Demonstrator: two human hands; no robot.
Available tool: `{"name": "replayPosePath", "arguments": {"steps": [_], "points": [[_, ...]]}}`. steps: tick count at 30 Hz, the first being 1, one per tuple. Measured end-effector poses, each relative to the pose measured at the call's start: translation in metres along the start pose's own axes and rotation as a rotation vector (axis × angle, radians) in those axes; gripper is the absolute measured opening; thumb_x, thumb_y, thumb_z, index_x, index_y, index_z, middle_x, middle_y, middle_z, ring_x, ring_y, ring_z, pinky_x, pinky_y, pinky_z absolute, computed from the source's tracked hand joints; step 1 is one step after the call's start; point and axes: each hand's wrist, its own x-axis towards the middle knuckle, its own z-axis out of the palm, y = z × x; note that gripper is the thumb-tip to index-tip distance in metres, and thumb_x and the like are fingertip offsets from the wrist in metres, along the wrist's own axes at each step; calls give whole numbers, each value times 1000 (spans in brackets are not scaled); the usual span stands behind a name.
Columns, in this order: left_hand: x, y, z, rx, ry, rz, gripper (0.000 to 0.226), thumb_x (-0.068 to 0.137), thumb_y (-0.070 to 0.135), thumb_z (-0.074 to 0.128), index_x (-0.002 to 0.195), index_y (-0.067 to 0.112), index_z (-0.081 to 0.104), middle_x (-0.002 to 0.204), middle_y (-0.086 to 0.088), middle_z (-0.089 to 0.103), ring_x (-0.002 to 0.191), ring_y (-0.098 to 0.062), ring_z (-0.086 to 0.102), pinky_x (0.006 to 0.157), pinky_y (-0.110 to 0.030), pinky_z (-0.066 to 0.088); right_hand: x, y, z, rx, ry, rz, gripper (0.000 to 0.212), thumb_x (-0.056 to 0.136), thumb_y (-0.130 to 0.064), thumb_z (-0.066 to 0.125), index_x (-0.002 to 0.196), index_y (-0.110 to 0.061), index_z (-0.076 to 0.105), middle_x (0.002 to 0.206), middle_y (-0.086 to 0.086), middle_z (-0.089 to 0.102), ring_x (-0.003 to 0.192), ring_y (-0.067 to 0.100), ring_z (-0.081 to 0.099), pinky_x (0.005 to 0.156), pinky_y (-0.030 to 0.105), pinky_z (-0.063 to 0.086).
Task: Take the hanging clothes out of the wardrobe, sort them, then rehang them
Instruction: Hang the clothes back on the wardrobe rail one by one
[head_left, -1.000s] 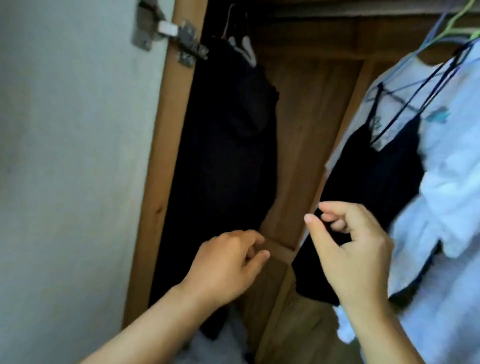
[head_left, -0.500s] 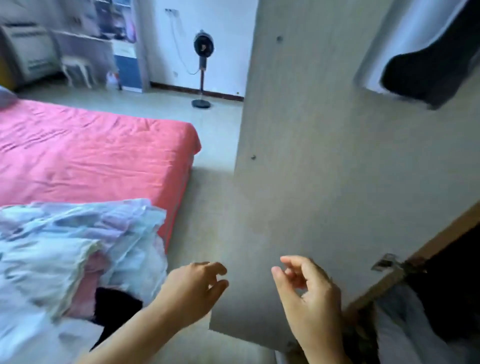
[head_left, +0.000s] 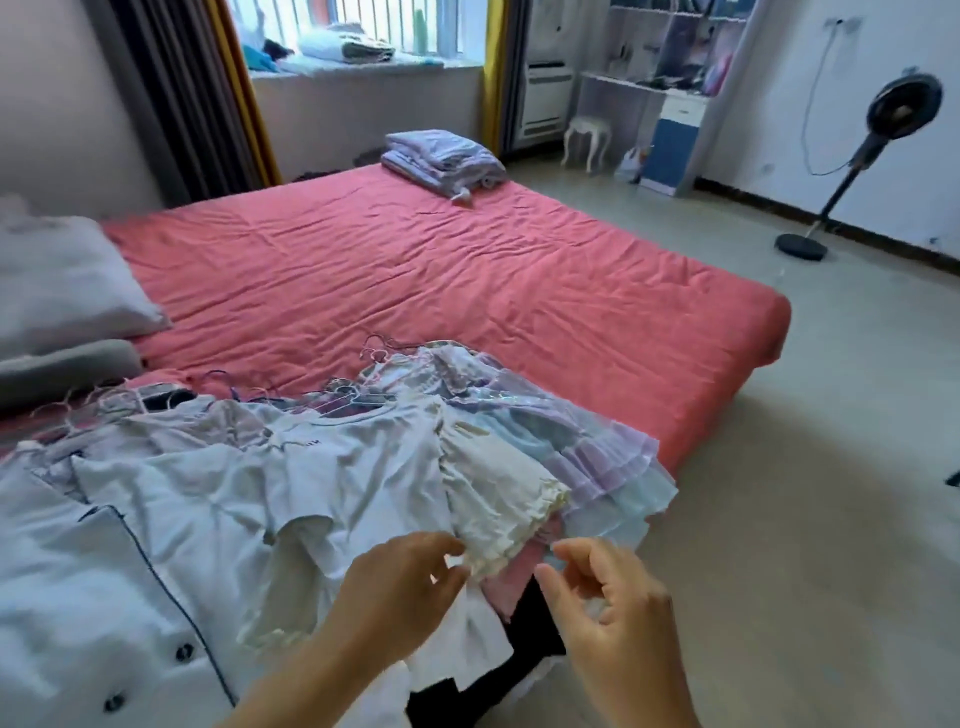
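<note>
A: Clothes (head_left: 322, 483) lie heaped on the red bed (head_left: 467, 270), lower left of the frame; light, limp cloth, likely to slide off if pulled by a hem; better lifted by the wire hangers (head_left: 358, 397) at the pile's top edge.

B: And the hands?

A: Left hand (head_left: 400, 587) and right hand (head_left: 608, 603) hover at the cream frilled edge, lower centre; fingers loosely curled, holding nothing. Dark garments underneath are mostly buried; wardrobe out of view.
</note>
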Motion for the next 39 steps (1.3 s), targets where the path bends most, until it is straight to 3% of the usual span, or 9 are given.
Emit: {"name": "replayPosePath", "arguments": {"steps": [4,7,13,17,20,25,33,39], "points": [[22,-57,-16,-37,64,-121,28,91,46,50,115,35,60,76,25,51,88,0,59,76,-13,40,40,2,62,23,-144,-39,20,73,-42,58,77,-24,67,62,-16,55,59,2,53,61,15,44],[34,-91,-24,-36,90,-211,40,86,57,39,115,38,59,85,21,59,91,1,58,65,-5,29,67,2,103,55,-227,-73,21,74,-41,57,79,-23,66,65,-18,54,64,4,52,61,15,43],[71,-134,-31,-66,74,-387,28,93,44,47,117,34,58,102,18,61,92,0,57,73,-19,38,118,16,162,56,-381,-22,29,74,-46,54,82,-22,66,72,-11,60,68,12,58,59,26,46],[107,-154,-25,-98,93,-462,27,93,43,49,116,32,58,108,17,58,91,1,56,67,-9,33,157,43,194,23,-529,19,29,74,-45,60,88,-20,67,79,-12,62,74,9,59,61,28,48],[140,-173,-17,-129,101,-534,29,93,41,51,119,30,58,118,16,56,103,-2,54,79,-16,38,189,69,225,25,-611,49,20,79,-32,69,90,-16,67,82,-11,61,72,7,56,64,26,44],[207,-215,-2,-76,33,-666,41,94,38,50,132,23,47,137,9,45,126,-10,42,97,-23,35,248,130,286,-4,-761,112,22,85,-30,67,100,-14,65,90,-10,57,75,7,54,69,23,39],[287,-292,41,7,6,-853,44,93,35,53,133,17,48,139,1,46,128,-16,40,102,-29,31,307,207,394,-145,-922,97,34,88,-32,62,115,-12,60,113,4,61,107,24,54,86,30,38],[291,-332,53,74,152,-984,40,87,19,63,124,7,58,138,-13,48,134,-29,36,106,-42,29,319,231,457,-276,-1026,86,34,91,-31,52,120,-12,55,123,6,59,117,28,49,93,35,35]]}}
